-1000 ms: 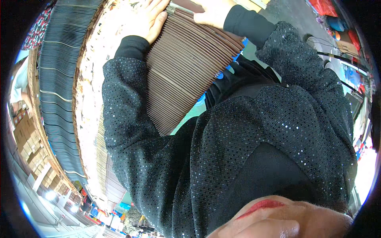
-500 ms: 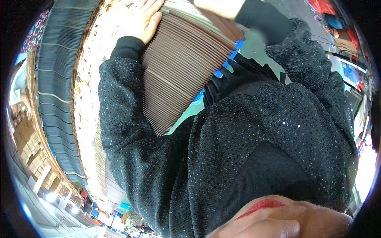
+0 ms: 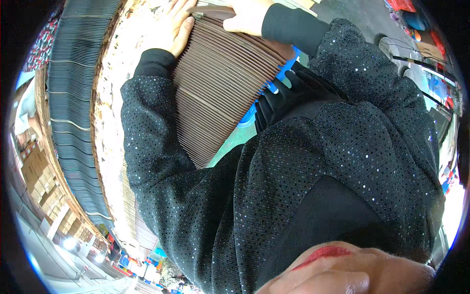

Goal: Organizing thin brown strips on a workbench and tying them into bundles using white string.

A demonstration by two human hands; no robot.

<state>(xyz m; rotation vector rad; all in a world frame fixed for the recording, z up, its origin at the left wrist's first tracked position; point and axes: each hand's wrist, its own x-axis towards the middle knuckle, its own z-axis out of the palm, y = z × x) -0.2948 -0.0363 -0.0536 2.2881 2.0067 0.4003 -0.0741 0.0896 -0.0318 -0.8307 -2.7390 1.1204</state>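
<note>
A thick stack of thin brown sheets (image 3: 220, 90) fans out in front of me, their edges lined up in close ridges. My left hand (image 3: 175, 27) lies along the stack's upper left corner, fingers stretched out and thumb against the edges. At the stack's top end, my right hand (image 3: 248, 15) is closed on a loose brown sheet (image 3: 210, 9), which slants over the others. Part of that sheet is hidden under the right hand, and the fingertips of the left run toward the upper picture edge.
To the left stands a worn, pale table edge (image 3: 105, 108), overexposed in places. Beyond it runs a long row of dark grey sheets (image 3: 73, 103). A blue plastic piece (image 3: 248, 116) shows below the stack over a green floor (image 3: 227, 147). Cartons (image 3: 44, 179) are piled far left.
My right hand has moved left and slightly down over the stack's top end, bringing the loose brown sheet across it. My left hand has stayed nearly in place.
</note>
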